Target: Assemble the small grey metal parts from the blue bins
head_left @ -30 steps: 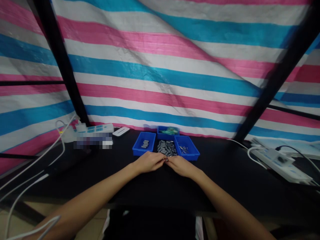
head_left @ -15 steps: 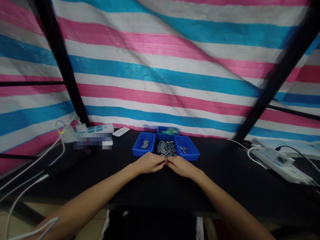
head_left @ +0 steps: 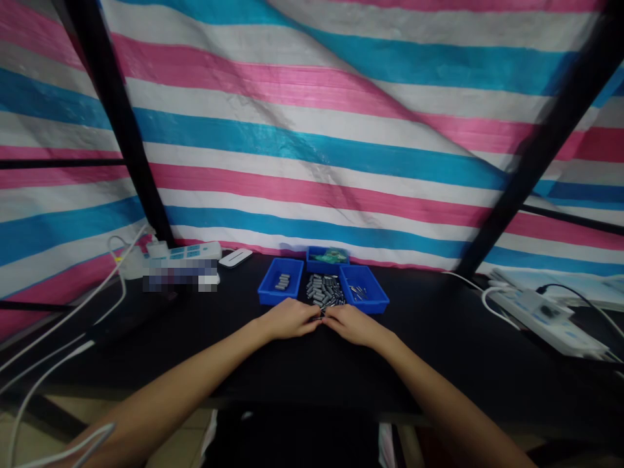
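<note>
My left hand [head_left: 292, 318] and my right hand [head_left: 353, 324] meet fingertip to fingertip above the black table, fingers bent and pressed together. A tiny dark, shiny piece shows where they meet, too small to name. Just beyond the fingers lies a loose pile of short metal cylinders [head_left: 322, 288]. Several similar cylinders sit in the left blue tray [head_left: 267, 294], past my left hand. Thin metal pins or screws [head_left: 359, 292] lie in the right blue tray [head_left: 380, 303], beyond my right hand.
Behind the pile stands a third blue tray [head_left: 316, 265] holding a greenish plastic bag [head_left: 335, 255]. At the left are a power strip [head_left: 212, 249], cables and a flat white device [head_left: 236, 258]. Another power strip [head_left: 546, 322] lies at the right. Striped sheeting [head_left: 312, 162] hangs behind the table.
My fingertips have drawn slightly apart, and a little more of the small shiny piece shows between them. The trays and the pile look the same.
</note>
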### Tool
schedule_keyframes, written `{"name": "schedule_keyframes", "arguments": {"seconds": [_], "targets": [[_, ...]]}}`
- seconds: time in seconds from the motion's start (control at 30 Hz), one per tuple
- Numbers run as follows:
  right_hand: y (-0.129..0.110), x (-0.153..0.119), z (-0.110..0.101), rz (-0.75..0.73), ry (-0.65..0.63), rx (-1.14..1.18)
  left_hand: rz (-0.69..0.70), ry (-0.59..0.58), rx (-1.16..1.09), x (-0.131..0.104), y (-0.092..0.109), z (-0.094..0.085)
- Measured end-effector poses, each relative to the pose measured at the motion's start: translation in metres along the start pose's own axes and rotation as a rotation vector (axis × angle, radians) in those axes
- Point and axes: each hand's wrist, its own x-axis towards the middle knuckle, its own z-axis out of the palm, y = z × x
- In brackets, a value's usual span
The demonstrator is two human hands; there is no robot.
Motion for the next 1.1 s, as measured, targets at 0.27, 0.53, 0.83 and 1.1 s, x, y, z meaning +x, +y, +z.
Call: {"name": "schedule_keyframes", "arguments": {"seconds": [0.27,0.53,0.83,1.1], "targets": [[-0.0006,-0.0001,-0.0006,-0.005,-0.001,0.024,-0.003,-0.016,-0.002,0.0010,-0.0012,0.0014],[-0.0019,0.0003,-0.0015,0.018,-0.005,0.025,0.002,-0.027,-0.014,0.0014,-0.0001,-0.0011],[-0.0012,-0.0006,-0.0011,0.021,0.002,0.021,0.010,-0.005,-0.032,0.0011,-0.0019,0.0005],[0.0008,-0.0008,-0.0005,0.009,0.010,0.017,0.006,-0.014,-0.036,0.0011,-0.0027,0.0010]]}}
